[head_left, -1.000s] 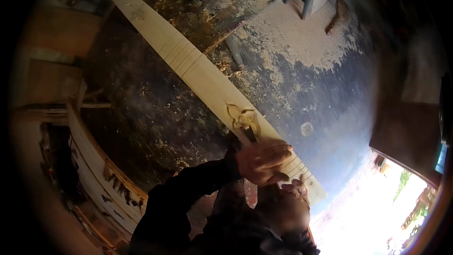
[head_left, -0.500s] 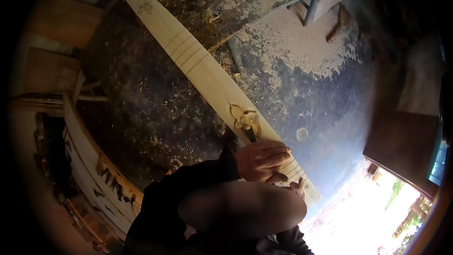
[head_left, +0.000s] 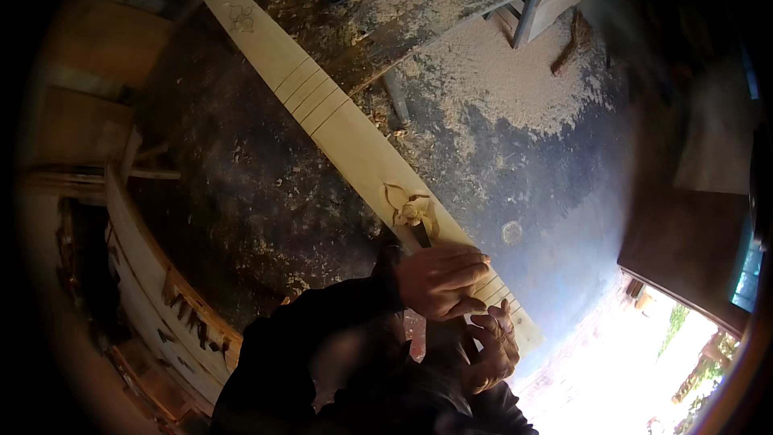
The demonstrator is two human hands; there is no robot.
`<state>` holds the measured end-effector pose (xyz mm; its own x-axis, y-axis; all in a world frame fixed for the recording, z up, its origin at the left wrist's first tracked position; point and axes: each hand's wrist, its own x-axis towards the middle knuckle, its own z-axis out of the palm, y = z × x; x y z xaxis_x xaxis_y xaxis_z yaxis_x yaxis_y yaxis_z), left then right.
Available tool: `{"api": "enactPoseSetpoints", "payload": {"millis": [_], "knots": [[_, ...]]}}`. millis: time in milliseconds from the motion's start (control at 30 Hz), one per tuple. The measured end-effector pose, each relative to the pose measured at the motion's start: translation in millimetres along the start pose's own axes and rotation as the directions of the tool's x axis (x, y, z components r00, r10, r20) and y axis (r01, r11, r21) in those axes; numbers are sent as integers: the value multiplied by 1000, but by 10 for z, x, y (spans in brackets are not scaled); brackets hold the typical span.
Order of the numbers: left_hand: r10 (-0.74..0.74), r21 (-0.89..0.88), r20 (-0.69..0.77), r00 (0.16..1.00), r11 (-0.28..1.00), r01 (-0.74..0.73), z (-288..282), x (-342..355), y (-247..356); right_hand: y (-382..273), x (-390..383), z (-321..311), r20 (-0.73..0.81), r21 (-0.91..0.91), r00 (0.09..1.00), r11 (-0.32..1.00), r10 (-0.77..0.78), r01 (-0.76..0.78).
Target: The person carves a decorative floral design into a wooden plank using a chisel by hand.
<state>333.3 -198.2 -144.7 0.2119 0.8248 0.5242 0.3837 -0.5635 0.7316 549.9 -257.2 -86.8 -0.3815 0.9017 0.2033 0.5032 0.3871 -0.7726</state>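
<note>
A long pale wooden board (head_left: pixel 354 145) runs from the upper left to the lower right, with a flower carved in relief (head_left: pixel 409 209) on its near part. Beside that carving shows the dark flat blade of a chisel (head_left: pixel 420 235), angled onto the wood. My left hand (head_left: pixel 441 278) is closed over the chisel, knuckles up, resting on the board. Just below and to its right is my right hand (head_left: pixel 493 348), its fingers curled in close to the left one. What lies inside the right hand is hidden, as is the chisel's handle.
Scored lines (head_left: pixel 312 97) cross the board, and a drawn flower (head_left: pixel 241 18) marks its far end. Sawdust (head_left: pixel 515 80) covers the dark floor beyond. At left stands a curved wooden piece (head_left: pixel 161 274). A bright doorway (head_left: pixel 612 362) opens at lower right.
The view has shifted slightly, so the board sits a little farther left. My right hand shows more fully now, its fingers curled beside the left. The left hand keeps its grip on the chisel.
</note>
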Motion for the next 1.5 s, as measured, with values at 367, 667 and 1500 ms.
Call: {"api": "enactPoseSetpoints", "payload": {"millis": [367,667,1500], "knots": [[70,-2,-1,998,998,-70,-4,-20,-48,19,95,8,-3,18,1000,1000,-10,10],[-13,-40,7,1000,999,13,-11,27,-19,164,122,14,4,80,1000,997,-2,2],[-131,139,75,989,983,119,9,323,84,506,414,-136,-253,81,935,968,249,-236]]}}
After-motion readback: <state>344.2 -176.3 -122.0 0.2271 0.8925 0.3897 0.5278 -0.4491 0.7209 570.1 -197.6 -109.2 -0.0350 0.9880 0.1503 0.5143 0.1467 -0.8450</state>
